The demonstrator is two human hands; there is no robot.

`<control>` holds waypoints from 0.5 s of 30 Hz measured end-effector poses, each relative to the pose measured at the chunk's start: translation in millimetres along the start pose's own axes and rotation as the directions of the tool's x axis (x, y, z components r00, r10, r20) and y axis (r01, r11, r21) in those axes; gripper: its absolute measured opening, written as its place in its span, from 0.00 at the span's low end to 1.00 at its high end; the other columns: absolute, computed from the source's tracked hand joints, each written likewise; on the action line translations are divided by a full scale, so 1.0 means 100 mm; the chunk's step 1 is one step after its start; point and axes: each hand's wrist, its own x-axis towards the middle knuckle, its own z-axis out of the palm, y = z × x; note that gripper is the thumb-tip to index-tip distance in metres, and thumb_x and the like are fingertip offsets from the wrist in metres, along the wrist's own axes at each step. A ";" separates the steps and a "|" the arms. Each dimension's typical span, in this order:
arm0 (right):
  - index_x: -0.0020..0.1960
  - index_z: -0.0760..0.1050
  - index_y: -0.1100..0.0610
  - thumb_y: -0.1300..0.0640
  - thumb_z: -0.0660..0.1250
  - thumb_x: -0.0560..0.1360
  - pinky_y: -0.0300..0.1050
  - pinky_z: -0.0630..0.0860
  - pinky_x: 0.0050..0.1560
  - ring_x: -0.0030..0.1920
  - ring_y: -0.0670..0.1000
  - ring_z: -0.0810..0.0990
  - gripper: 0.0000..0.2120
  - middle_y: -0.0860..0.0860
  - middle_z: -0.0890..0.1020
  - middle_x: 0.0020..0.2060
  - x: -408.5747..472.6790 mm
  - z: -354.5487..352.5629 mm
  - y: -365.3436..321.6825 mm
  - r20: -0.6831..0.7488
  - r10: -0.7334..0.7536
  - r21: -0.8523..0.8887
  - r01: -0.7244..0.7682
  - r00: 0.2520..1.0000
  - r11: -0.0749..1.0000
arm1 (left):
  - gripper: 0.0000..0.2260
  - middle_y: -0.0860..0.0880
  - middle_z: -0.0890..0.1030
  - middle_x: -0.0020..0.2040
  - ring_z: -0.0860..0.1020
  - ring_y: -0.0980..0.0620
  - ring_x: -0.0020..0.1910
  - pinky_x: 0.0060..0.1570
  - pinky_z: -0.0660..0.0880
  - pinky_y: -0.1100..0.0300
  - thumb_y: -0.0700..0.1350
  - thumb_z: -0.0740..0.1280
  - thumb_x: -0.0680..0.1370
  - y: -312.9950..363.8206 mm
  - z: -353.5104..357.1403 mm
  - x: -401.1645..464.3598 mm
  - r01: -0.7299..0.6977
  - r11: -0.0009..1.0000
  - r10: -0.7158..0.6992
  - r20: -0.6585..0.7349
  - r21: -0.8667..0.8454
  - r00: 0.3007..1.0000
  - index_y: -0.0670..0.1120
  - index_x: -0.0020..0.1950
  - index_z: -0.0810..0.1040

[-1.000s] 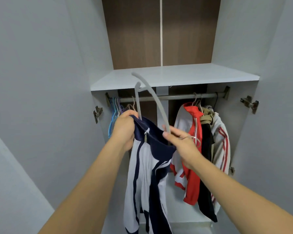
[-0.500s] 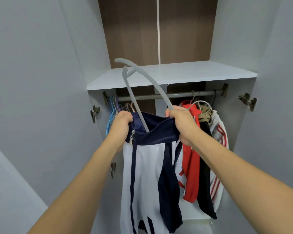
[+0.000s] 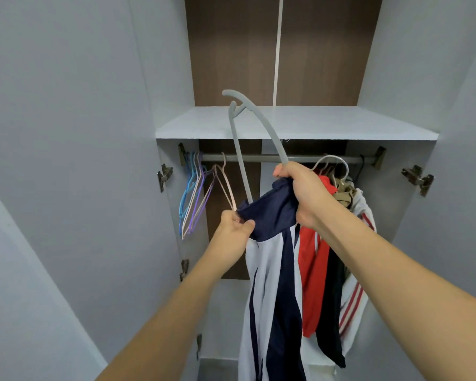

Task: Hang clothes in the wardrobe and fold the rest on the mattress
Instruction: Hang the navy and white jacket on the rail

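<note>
Before wardrobe rail (image 3: 259, 158): both hands' fingers pinch navy-white jacket (image 3: 272, 270), grey hanger (image 3: 259, 125) inside collar.

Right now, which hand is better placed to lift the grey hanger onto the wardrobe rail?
The right hand, probably. Its grip already holds the grey hanger and the navy collar just below the rail. The left hand sits lower and only pinches the jacket fabric.

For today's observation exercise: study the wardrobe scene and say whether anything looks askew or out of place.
The grey hanger is tilted, its hook up by the shelf, not on the rail. The navy and white jacket sits bunched on it, gripped by the left hand and right hand. Nothing looks damaged.
</note>
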 end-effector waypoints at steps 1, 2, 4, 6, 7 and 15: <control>0.34 0.76 0.51 0.60 0.63 0.73 0.41 0.69 0.34 0.30 0.49 0.72 0.11 0.49 0.74 0.30 0.00 -0.02 0.01 0.032 -0.033 0.000 0.033 0.999 0.999 | 0.09 0.54 0.77 0.38 0.76 0.62 0.33 0.29 0.69 0.72 0.52 0.64 0.81 0.01 0.01 0.05 -0.016 1.000 0.016 -0.026 0.000 1.000 0.54 0.56 0.65; 0.35 0.76 0.51 0.60 0.64 0.74 0.41 0.70 0.34 0.30 0.48 0.73 0.10 0.48 0.75 0.29 0.01 -0.04 0.01 0.059 -0.061 -0.006 0.061 0.996 0.998 | 0.09 0.54 0.77 0.39 0.77 0.61 0.34 0.30 0.69 0.73 0.52 0.63 0.81 0.04 0.02 0.09 -0.017 1.000 0.018 -0.034 0.018 0.999 0.54 0.58 0.65; 0.37 0.76 0.52 0.61 0.66 0.74 0.41 0.70 0.35 0.31 0.48 0.73 0.09 0.48 0.74 0.28 0.05 -0.11 0.01 0.095 -0.102 -0.014 0.103 0.990 0.995 | 0.03 0.51 0.77 0.40 0.76 0.59 0.34 0.29 0.69 0.71 0.49 0.62 0.82 0.09 0.04 0.17 0.022 1.000 -0.022 -0.001 0.022 1.000 0.51 0.50 0.71; 0.37 0.76 0.52 0.65 0.66 0.73 0.41 0.70 0.36 0.33 0.48 0.73 0.10 0.48 0.75 0.30 0.08 -0.19 0.02 0.107 -0.131 -0.012 0.133 0.986 0.991 | 0.10 0.48 0.78 0.39 0.75 0.58 0.30 0.27 0.71 0.68 0.46 0.61 0.83 0.11 0.09 0.22 0.082 0.996 -0.077 0.116 -0.038 0.990 0.48 0.43 0.76; 0.37 0.77 0.53 0.66 0.66 0.73 0.41 0.71 0.36 0.34 0.49 0.74 0.11 0.49 0.75 0.30 0.09 -0.23 0.02 0.109 -0.141 -0.008 0.143 0.984 0.990 | 0.09 0.47 0.79 0.40 0.76 0.57 0.31 0.28 0.72 0.67 0.46 0.61 0.83 0.13 0.13 0.22 0.093 0.994 -0.081 0.165 -0.066 0.983 0.47 0.45 0.75; 0.38 0.79 0.52 0.54 0.69 0.76 0.41 0.70 0.33 0.31 0.48 0.72 0.09 0.48 0.74 0.29 0.06 -0.52 -0.05 0.107 -0.136 -0.038 0.141 0.985 0.989 | 0.22 0.45 0.85 0.41 0.82 0.49 0.35 0.34 0.76 0.59 0.57 0.54 0.81 0.23 0.29 0.34 0.392 0.858 -0.291 0.316 -0.331 0.903 0.43 0.58 0.78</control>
